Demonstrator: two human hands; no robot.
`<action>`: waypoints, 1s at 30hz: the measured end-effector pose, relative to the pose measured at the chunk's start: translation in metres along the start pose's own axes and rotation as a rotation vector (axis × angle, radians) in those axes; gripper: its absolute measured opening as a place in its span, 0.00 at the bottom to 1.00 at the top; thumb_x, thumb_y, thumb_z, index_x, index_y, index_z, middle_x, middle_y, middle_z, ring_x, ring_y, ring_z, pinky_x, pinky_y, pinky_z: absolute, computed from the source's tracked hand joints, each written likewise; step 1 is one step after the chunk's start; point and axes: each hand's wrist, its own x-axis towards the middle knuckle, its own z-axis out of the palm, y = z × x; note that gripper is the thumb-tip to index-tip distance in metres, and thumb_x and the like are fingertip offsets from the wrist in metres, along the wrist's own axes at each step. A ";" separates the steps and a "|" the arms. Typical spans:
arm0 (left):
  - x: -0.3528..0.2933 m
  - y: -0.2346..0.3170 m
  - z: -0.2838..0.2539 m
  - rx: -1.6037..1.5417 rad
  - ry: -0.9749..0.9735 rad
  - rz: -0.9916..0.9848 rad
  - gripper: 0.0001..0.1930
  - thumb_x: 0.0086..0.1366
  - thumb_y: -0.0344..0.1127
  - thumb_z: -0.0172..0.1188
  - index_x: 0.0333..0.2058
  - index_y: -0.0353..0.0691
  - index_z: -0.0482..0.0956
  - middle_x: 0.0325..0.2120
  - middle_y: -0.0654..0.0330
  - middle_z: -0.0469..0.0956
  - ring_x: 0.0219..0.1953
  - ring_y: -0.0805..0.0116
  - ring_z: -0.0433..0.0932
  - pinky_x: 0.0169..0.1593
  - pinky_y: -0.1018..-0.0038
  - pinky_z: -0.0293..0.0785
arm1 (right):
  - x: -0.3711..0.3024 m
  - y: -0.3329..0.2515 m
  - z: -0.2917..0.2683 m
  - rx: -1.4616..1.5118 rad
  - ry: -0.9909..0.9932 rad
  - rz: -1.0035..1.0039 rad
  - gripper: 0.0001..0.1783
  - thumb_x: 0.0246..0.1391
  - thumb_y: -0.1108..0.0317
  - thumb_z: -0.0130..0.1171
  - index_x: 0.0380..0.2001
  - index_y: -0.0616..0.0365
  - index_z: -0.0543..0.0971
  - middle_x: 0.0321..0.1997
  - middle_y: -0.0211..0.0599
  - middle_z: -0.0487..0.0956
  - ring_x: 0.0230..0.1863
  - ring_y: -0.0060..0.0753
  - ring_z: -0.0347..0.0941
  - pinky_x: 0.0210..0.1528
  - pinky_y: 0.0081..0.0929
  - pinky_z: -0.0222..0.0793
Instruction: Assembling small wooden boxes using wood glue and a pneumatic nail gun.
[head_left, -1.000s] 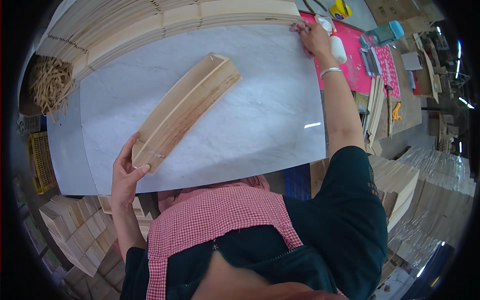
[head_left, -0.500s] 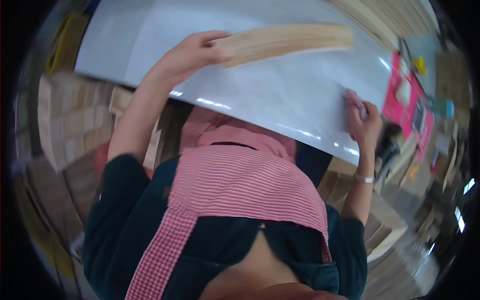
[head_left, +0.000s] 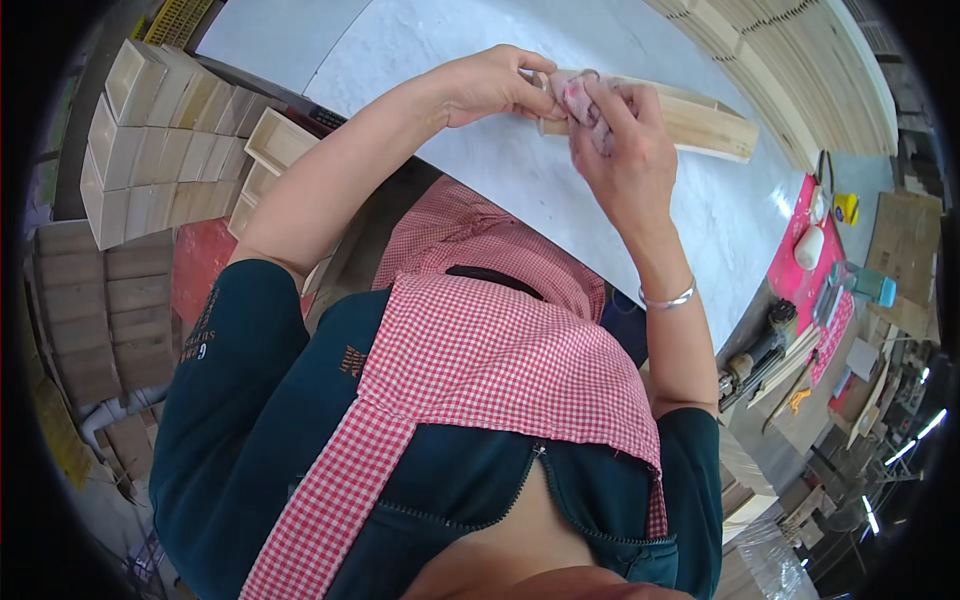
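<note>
Pale wood makes up the long, narrow, open-topped box over the white marbled counter; whether it rests there is unclear. The left hand has its grip closed on the box's left end; the right hand clutches a crumpled pinkish-grey cloth against it, near that end.

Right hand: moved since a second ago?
Yes. Judged against the pink mat, the right hand has moved left, away from the mat's edge, to the wooden box, holding a cloth.
</note>
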 end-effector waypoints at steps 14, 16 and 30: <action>-0.009 0.001 0.013 0.199 0.047 0.068 0.38 0.54 0.27 0.70 0.64 0.26 0.68 0.53 0.41 0.75 0.48 0.59 0.77 0.52 0.72 0.76 | -0.104 0.144 -0.122 -0.254 0.227 0.387 0.18 0.47 0.69 0.68 0.44 0.53 0.85 0.37 0.37 0.77 0.29 0.35 0.72 0.31 0.29 0.70; -0.018 -0.003 0.022 0.248 0.045 0.106 0.39 0.54 0.27 0.70 0.65 0.27 0.67 0.53 0.43 0.76 0.49 0.59 0.77 0.52 0.71 0.76 | -0.125 0.204 -0.175 -0.546 0.358 0.547 0.16 0.48 0.67 0.68 0.41 0.60 0.84 0.35 0.41 0.78 0.33 0.40 0.75 0.38 0.34 0.73; 0.000 -0.058 0.023 0.816 0.230 0.493 0.47 0.50 0.27 0.73 0.70 0.49 0.64 0.70 0.49 0.55 0.55 0.56 0.73 0.56 0.68 0.75 | -0.049 0.089 -0.044 -0.102 0.149 -0.031 0.27 0.45 0.56 0.77 0.47 0.54 0.80 0.52 0.34 0.80 0.50 0.37 0.76 0.59 0.34 0.67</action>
